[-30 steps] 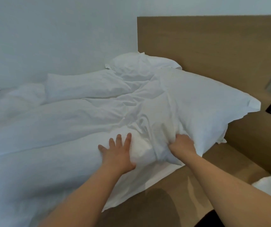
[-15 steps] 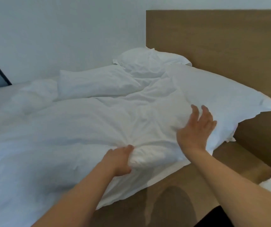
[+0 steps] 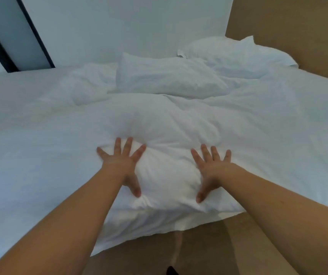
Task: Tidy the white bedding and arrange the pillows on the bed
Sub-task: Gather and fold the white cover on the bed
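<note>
The duvet [image 3: 179, 124] filling the middle of the frame is white cloth, matt and creased, with soft folds bunched low at centre. The two pillows [image 3: 169, 76] in the upper middle and upper right wear the same matt white cloth, finely wrinkled. The headboard [image 3: 290, 22] at the upper right looks like wood, light brown, smooth and matt. The wall [image 3: 129, 26] at the top is smooth and matt, pale. The floor [image 3: 199, 245] at the bottom is smooth brown with a faint sheen
</note>
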Tool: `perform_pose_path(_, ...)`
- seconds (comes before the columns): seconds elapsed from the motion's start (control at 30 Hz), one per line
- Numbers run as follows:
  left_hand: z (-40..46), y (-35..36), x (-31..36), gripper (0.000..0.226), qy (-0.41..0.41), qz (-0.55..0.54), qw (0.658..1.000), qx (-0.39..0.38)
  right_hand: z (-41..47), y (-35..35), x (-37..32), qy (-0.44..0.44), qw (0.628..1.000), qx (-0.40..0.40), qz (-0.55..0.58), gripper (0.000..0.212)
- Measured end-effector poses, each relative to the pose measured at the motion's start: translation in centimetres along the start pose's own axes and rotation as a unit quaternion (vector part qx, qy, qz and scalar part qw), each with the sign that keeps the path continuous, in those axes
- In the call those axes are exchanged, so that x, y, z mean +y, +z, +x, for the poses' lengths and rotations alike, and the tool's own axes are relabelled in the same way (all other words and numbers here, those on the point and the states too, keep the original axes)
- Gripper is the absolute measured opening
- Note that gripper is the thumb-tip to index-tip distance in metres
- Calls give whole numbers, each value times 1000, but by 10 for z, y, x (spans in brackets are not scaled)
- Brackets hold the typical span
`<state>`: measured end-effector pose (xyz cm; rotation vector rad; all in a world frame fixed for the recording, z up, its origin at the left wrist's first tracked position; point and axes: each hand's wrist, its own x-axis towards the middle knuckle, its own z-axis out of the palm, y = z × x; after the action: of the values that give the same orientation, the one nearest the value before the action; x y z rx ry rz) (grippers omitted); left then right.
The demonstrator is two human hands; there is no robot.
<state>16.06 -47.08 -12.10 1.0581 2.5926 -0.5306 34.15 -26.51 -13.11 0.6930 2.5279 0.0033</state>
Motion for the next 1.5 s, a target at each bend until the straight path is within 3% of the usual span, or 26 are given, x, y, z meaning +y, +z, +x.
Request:
perform_pose_path(0.13,11,29,20,148,34,18,996,-78,12,19,-16,21,993,-83,-77,152)
perform_pose_path(0.23,3,15,17,137,55,7,991,-120,21,-12,-22,37,984,-173,-24,138)
perform_pose_path(0.3,-1,-11,4,115,90,-47,985,-141,27,-53,-22,4,964,-254,84,89)
perform_pose_path(0.33,0,-25,-4,99,99,-86,982,-136,31,-73,-21,-18,959,-242,148,58)
perform_pose_path(0.37,3,-37,-12,84,94,-126,981,-112,35,-91,-19,-33,964,-181,194,44)
perform_pose_path(0.4,10,-48,-21,74,79,-158,982,-66,42,-108,-16,-44,970,-91,219,44)
perform_pose_path(0.47,30,-68,-38,68,44,-172,982,66,65,-131,-14,-67,962,109,242,53)
perform_pose_path(0.53,55,-71,-47,68,12,-154,973,172,92,-128,-19,-65,940,248,225,61)
perform_pose_path(0.57,67,-66,-50,68,-5,-140,973,183,104,-117,-24,-55,948,252,185,64)
perform_pose_path(0.6,80,-54,-53,68,-14,-126,981,150,115,-99,-31,-52,967,203,146,66)
perform_pose_path(0.7,106,-23,-52,74,1,-94,992,-87,141,-70,-49,-61,995,-36,68,68)
perform_pose_path(0.77,119,-41,-57,60,34,-123,984,-125,163,-109,-56,-60,993,-56,87,45)
perform_pose_path(0.83,140,-79,-71,30,44,-139,989,-25,185,-163,-59,-33,994,34,103,25)
perform_pose_path(0.9,165,-107,-95,18,-2,-171,981,90,208,-208,-59,-13,970,216,115,23)
perform_pose_path(0.97,196,-120,-121,15,-38,-223,959,169,234,-234,-66,-22,923,360,135,36)
perform_pose_path(1.0,211,-122,-133,14,-43,-240,949,198,248,-240,-72,-31,913,381,143,48)
perform_pose_path(1.1,255,-124,-170,33,-71,-231,938,248,296,-250,-97,-44,934,320,153,77)
perform_pose_path(1.23,311,-109,-229,73,-186,-256,929,193,350,-265,-125,-42,936,307,165,107)
perform_pose_path(1.33,353,-96,-273,112,-221,-224,931,183,381,-277,-144,-54,943,290,153,127)
perform_pose_path(1.43,390,-98,-313,137,-242,-250,919,184,411,-263,-145,-37,973,211,86,137)
perform_pose_path(1.5,410,-99,-336,141,-240,-301,907,171,426,-255,-135,7,985,150,89,136)
